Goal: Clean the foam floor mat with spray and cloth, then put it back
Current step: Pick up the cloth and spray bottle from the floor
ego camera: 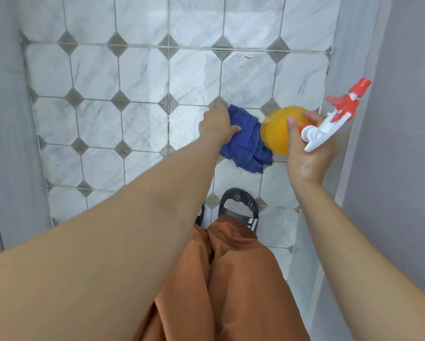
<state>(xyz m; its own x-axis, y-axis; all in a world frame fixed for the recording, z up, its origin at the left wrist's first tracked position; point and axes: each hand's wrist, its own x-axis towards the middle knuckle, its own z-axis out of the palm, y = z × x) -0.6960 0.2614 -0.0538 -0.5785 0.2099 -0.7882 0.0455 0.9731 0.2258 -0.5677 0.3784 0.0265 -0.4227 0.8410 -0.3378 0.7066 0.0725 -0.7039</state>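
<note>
Now left hand (217,123) grasps crumpled blue cloth (247,143); right hand (307,146) grasps orange spray bottle (278,130).

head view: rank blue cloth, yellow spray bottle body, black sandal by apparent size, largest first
1. blue cloth, partly hidden by the left hand
2. spray bottle body and black sandal look alike; the bottle is held nearer the camera, so unranked.

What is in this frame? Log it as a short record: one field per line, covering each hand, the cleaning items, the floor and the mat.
left hand: left hand grips the blue cloth, held low over the floor
right hand: right hand holds the spray bottle
spray bottle: orange body, white and red trigger head, tilted, nozzle pointing up and right
floor: tiled floor, pale marbled tiles with grey diamond insets
foam mat: not in view
footwear: black sandal
</note>
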